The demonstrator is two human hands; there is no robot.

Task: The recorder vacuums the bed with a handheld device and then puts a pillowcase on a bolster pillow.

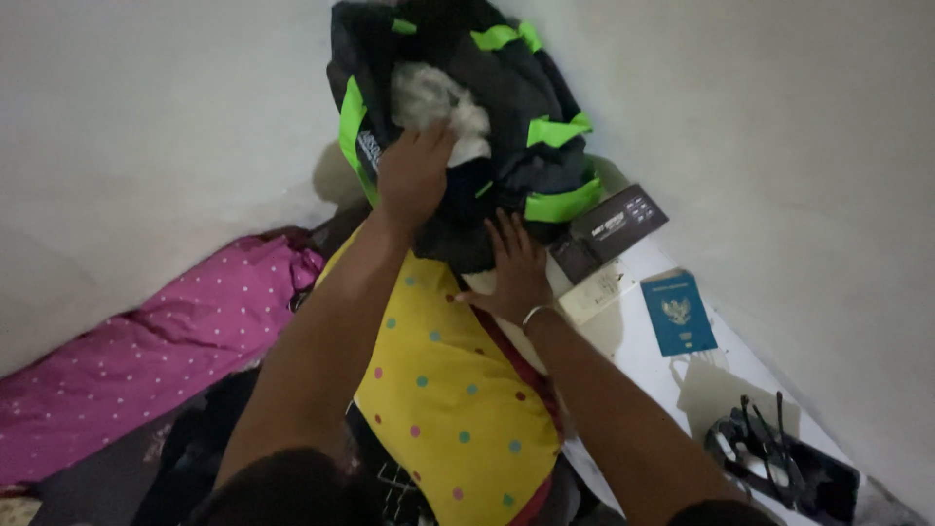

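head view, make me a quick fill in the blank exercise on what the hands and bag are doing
1. The left hand pushes a ____ fluffy cloth into the dark bag.
2. The bag's straps are bright ____.
3. The right hand lies flat, fingers spread, at the bag's lower edge, above a ____ cloth with coloured dots.
4. The small booklet by the wall is ____.

Missing words: white; green; yellow; blue

White floor (633,341), blue booklet (678,313), dark box (612,227), pink dotted cloth (146,351)
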